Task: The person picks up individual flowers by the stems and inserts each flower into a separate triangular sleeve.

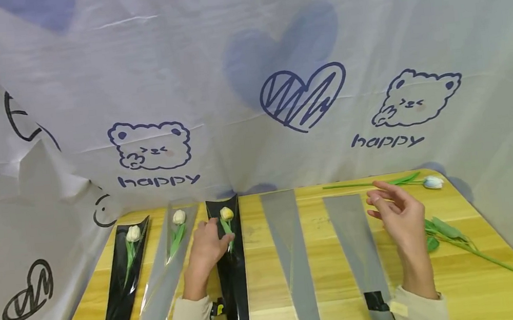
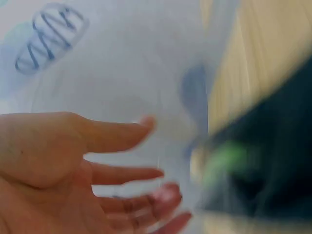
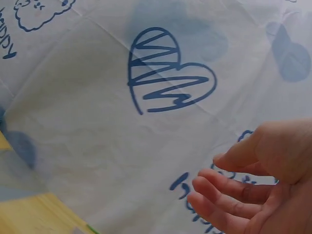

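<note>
My left hand (image 1: 206, 250) hovers beside a yellow tulip (image 1: 226, 213) that lies in the wide end of a black wrapping sleeve (image 1: 236, 296). Its fingers look loose, and nothing is in the palm in the left wrist view. The right hand (image 1: 401, 218) is raised at the right, fingers gently bent and holding nothing. It is nearest to a grey translucent sleeve (image 1: 350, 223) and a pale blue tulip (image 1: 433, 182) lying at the table's back edge. Beside its wrist lies another stem with green leaves (image 1: 448, 229); its bloom is hidden.
Leftward lie a white tulip (image 1: 133, 233) in a black sleeve (image 1: 114, 318) and another white tulip (image 1: 179, 217) in a translucent sleeve (image 1: 153, 314). One more grey sleeve (image 1: 286, 229) lies mid-table. A printed cloth (image 1: 218, 148) hangs behind the wooden table (image 1: 268, 282).
</note>
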### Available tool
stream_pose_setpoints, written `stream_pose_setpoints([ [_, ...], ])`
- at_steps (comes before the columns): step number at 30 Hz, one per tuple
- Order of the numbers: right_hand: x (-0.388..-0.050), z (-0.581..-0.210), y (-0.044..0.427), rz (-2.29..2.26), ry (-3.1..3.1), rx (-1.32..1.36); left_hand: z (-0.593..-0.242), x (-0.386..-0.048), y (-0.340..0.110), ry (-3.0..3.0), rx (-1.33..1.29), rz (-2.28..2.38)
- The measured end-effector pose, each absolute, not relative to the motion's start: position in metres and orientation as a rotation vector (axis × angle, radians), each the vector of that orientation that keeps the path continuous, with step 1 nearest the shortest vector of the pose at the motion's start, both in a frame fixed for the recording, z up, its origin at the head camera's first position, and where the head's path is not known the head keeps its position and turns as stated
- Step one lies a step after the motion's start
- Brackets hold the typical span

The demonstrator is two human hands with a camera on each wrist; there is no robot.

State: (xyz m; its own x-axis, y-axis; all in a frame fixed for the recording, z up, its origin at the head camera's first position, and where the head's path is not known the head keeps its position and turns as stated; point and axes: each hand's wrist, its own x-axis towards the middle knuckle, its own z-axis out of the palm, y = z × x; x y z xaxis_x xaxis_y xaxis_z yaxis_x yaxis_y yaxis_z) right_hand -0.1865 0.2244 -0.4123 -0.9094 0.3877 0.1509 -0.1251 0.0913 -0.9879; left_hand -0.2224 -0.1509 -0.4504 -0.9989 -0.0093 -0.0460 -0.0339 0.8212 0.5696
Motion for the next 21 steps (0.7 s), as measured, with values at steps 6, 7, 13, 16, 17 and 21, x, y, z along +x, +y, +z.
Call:
stream_pose_setpoints([
  [6, -0.178, -0.403, 0.241, 1.557, -2.033, -0.226, -0.473, -0.241, -0.080, 2.907, 0.143, 0.995],
  [7, -0.176, -0.402, 0.246, 1.491, -2.054, -0.230, -0.479, -0.244, -0.069, 2.924, 0.121, 0.958],
  [13, -0.170, -0.405, 0.289, 1.097, -2.295, -0.303, -0.500, -0.256, -0.026, 3.028, -0.172, 0.756],
  [16, -0.168, -0.412, 0.320, 0.941, -2.469, -0.310, -0.502, -0.256, -0.023, 3.050, -0.195, 0.687],
  [17, -0.166, -0.416, 0.332, 0.918, -2.529, -0.310, -0.502, -0.256, -0.023, 3.054, -0.188, 0.674],
  [21, -0.162, -0.431, 0.377, 0.816, -2.765, -0.325, -0.500, -0.255, -0.029, 3.032, -0.133, 0.659],
])
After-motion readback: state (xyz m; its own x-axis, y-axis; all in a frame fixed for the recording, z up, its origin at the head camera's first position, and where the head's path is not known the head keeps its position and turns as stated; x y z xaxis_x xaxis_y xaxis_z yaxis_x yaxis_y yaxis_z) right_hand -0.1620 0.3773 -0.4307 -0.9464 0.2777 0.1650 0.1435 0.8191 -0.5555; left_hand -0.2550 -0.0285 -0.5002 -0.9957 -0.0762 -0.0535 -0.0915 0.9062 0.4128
